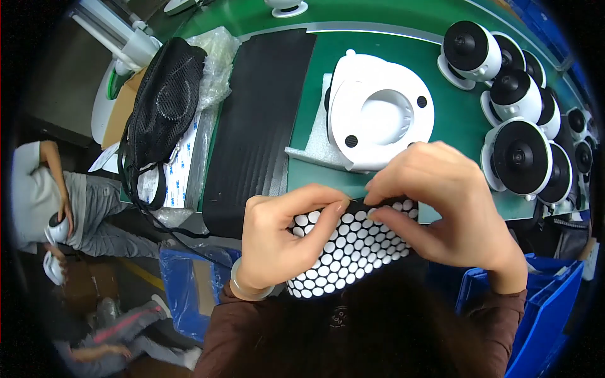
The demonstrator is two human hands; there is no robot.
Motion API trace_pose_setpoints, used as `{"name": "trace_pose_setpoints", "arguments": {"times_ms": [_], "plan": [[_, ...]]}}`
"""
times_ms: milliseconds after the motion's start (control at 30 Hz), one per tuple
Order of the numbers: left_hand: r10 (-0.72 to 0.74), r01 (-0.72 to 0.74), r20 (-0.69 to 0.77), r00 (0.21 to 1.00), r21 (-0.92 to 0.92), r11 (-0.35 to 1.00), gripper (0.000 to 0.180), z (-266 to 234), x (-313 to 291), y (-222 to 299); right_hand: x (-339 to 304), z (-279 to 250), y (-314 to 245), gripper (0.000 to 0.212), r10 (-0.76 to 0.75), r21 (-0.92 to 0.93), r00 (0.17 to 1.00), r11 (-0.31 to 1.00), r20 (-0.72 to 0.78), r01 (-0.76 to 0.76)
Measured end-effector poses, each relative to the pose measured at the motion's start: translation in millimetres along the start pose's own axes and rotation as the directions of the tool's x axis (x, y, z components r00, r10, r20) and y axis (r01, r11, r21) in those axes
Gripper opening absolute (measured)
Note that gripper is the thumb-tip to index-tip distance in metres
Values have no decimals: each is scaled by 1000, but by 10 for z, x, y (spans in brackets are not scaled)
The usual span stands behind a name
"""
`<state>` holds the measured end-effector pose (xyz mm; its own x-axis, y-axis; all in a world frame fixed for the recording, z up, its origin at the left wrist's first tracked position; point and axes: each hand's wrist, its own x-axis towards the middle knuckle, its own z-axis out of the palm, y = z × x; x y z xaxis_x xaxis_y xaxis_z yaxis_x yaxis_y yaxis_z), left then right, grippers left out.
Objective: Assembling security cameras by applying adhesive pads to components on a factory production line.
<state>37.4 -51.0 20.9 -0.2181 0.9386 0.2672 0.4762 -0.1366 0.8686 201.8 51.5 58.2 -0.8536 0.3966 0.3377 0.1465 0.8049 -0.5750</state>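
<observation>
Between my hands is a black sheet covered in rows of white round dots [353,242], tilted near the table's front edge. My left hand [280,236] pinches its upper edge between thumb and finger. With thumb and fingers together, my right hand [441,201] grips the same edge farther right; whether a loose dot sits in its fingertips is hidden. Just beyond the sheet lies a white rounded housing [382,113] with a round recess and small black round pads on its face. It rests partly on a piece of white foam [315,148].
Several white cameras with black round fronts [520,156] stand at the right. A black mat [258,113] and a black mesh pouch [167,104] with a cord lie left. Blue bins [551,296] flank me below the table. Other people [47,195] sit at the far left.
</observation>
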Motion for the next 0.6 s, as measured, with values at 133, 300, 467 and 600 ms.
{"name": "trace_pose_setpoints", "arguments": {"times_ms": [133, 300, 467, 600], "plan": [[93, -93, 8, 996, 28, 995, 7, -10, 5, 40, -59, 136, 8, 18, -11, -17, 997, 1000, -82, 10], [164, -162, -10, 986, 101, 982, 5, 29, 4, 72, -88, 148, -7, 20, -20, -20, 993, 1000, -119, 18], [116, -110, -32, 993, 150, 983, 3, 55, -39, 150, -144, 234, -13, 24, -178, -196, 952, 972, -249, 130], [192, -190, -22, 981, 75, 979, 3, 85, -24, 63, -194, 237, -49, 27, -237, -319, 928, 937, -288, 141]]}}
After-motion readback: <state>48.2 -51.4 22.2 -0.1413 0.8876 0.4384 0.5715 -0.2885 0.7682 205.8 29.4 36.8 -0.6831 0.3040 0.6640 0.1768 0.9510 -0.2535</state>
